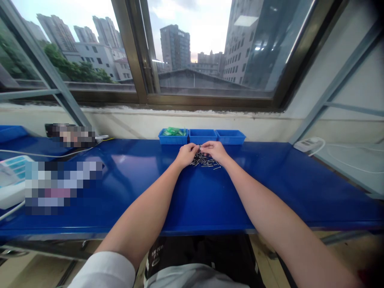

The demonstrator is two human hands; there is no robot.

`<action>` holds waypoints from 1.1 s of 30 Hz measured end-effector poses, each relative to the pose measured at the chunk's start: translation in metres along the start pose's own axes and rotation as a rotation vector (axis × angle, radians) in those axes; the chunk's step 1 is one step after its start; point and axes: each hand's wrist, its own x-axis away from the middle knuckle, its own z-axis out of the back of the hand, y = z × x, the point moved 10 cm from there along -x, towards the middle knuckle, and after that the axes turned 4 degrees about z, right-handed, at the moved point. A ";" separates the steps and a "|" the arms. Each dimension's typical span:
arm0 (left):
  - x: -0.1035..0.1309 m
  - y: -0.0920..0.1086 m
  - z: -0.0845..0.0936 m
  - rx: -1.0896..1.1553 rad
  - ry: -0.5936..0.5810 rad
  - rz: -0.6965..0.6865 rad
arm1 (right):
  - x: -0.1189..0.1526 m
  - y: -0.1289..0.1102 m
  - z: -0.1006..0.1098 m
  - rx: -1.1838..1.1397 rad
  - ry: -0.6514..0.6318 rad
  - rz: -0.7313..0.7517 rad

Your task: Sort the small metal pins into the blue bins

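A loose pile of small dark and silvery metal pieces, like screws or rivets [207,161], lies on the blue table [207,200]. My left hand [188,154] is at the pile's left edge, its fingers closed in a pinch. From the right, my right hand [213,150] reaches over the back of the pile with its fingertips pressed together close to the left ones. Whatever the fingertips hold is too small to make out. Just behind my hands stand three blue bins: the left bin [173,140] holds green items, while the middle bin [203,134] and right bin [230,137] show no contents.
A white device [13,180] and blurred items lie at the left, with a cable along the table. Farther back is a dark blurred object [70,134]. A white power strip [307,144] sits at the back right. Metal frames rise on both sides before the window.
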 end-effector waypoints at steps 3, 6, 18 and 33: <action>0.000 0.001 0.002 -0.005 0.014 0.000 | 0.001 -0.001 0.000 -0.028 -0.011 0.009; 0.001 0.000 0.001 0.000 0.011 0.001 | 0.000 -0.001 0.000 -0.026 -0.010 0.026; 0.000 -0.016 0.008 -0.122 0.092 0.146 | 0.000 -0.024 0.041 0.702 0.205 0.291; 0.000 -0.018 -0.018 -0.399 -0.093 0.085 | -0.007 -0.005 0.034 1.132 0.121 0.112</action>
